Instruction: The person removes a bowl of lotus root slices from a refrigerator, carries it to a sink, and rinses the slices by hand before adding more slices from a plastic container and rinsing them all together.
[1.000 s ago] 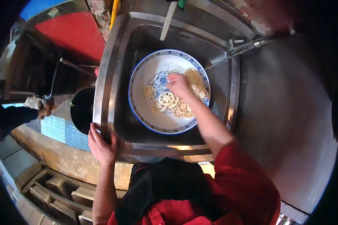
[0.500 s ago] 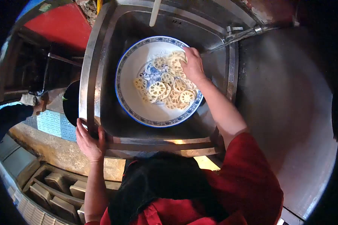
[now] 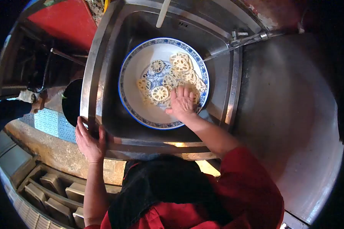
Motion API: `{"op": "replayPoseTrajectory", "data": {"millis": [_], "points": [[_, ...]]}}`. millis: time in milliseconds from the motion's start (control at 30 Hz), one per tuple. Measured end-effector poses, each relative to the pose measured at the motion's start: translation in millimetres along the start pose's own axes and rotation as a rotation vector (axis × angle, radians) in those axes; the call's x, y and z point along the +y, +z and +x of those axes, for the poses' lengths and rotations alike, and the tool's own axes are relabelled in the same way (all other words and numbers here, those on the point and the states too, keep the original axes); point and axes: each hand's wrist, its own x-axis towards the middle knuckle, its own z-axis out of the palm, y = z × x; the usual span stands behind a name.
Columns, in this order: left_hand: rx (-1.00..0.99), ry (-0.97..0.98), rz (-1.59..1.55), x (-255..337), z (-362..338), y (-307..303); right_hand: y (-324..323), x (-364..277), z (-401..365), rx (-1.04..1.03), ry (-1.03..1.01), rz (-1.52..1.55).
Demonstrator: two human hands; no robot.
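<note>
A large white bowl (image 3: 135,101) with a blue patterned rim rests inside the metal sink (image 3: 112,118). Several pale lotus root slices (image 3: 159,93) lie in it, mostly at its middle and right side. My right hand (image 3: 182,102) is over the lower right slices, palm down, fingers spread and touching them; what lies under the palm is hidden. Out at the sink's lower left corner, my left hand (image 3: 90,143) rests against the metal rim with fingers apart and nothing held.
A faucet (image 3: 248,39) reaches in from the upper right. A pale pipe (image 3: 163,13) hangs over the sink's back edge. Metal counter (image 3: 286,114) extends on the right. Beige containers (image 3: 59,210) stand at lower left, near a blue perforated mat (image 3: 51,124).
My right hand has moved from the bowl's upper right edge down to its lower right slices. A slice near the top middle has shifted left. My left hand stays at the rim.
</note>
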Motion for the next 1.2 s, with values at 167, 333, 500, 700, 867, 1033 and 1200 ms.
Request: {"op": "replayPoseTrajectory", "data": {"millis": [167, 333, 500, 700, 867, 1033, 1200], "points": [[0.006, 0.01, -0.001, -3, -1, 2, 14, 12, 11, 0.001, 0.022, 0.001], [0.007, 0.021, 0.002, -5, -1, 1, -6, 29, 20, -0.182, -0.034, 0.366], [-0.002, 0.031, 0.002, -6, -1, 1, 11, 18, 18, 0.052, 0.012, -0.022], [0.028, 0.083, -0.012, -10, -1, 2, -14, 44, 32, 0.073, 0.039, 0.482], [0.044, 0.066, 0.015, -7, -1, 2, -21, 91, 46, -0.07, 0.175, 1.242], [0.018, 0.067, -0.019, -9, 1, -1, -60, 78, 28, -0.253, 0.176, 1.773], [0.019, 0.042, -0.042, -7, 0, -3, -80, 56, 32, -0.223, -0.077, 1.813]]}}
